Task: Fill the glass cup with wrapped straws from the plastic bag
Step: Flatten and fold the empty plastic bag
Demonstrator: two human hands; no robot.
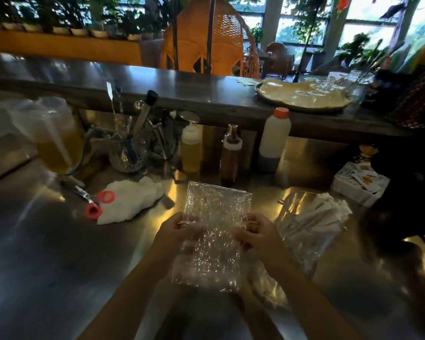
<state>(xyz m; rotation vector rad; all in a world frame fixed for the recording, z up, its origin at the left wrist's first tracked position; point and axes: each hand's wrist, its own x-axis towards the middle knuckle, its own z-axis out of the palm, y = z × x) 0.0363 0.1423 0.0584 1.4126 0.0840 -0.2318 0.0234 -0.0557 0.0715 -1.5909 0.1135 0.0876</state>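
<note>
I hold a crinkled clear plastic bag (pixel 214 231) flat and upright above the steel counter, and it looks empty. My left hand (pixel 179 229) pinches its left edge, and my right hand (pixel 258 233) pinches its right edge. To the right stands a glass cup (pixel 304 241), packed with white wrapped straws (pixel 317 214) that fan out toward the upper right. The cup sits just beside my right wrist.
Orange-handled scissors (pixel 96 204) lie on a white cloth (pixel 130 200) at the left. Squeeze bottles (pixel 190 148), a white bottle (pixel 274 138), a glass of tools (pixel 129 150) and a pitcher (pixel 52 136) line the back. A white tray of sachets (pixel 361 182) stands at the right.
</note>
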